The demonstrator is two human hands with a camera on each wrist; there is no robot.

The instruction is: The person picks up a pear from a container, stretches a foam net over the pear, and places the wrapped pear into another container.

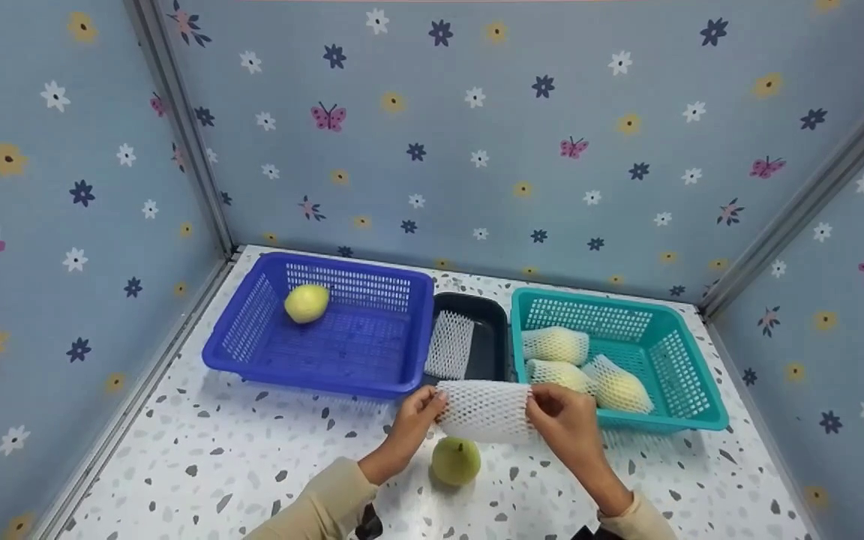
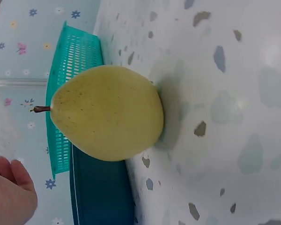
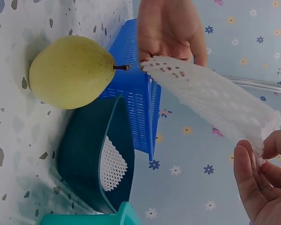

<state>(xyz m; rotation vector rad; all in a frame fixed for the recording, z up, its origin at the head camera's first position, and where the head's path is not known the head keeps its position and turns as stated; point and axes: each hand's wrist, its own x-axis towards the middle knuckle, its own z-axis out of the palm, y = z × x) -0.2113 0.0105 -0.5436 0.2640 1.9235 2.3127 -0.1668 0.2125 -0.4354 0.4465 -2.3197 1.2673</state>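
The left hand (image 1: 406, 433) is pinching one end of the foam net (image 1: 486, 411) by its edge; a loose pinch could be letting that end slip. The pear (image 1: 455, 462) is standing stem-up and unsupported on the table (image 1: 177, 457), so a knock from net or fingers could be tipping it. The right hand (image 1: 571, 424) is pinching the opposite end, where hard pulling could be tearing the mesh. Both grips are closing thumb against fingers, on net only. The pear is sitting lower than the net, between the forearms, nearer the left hand, touching neither.
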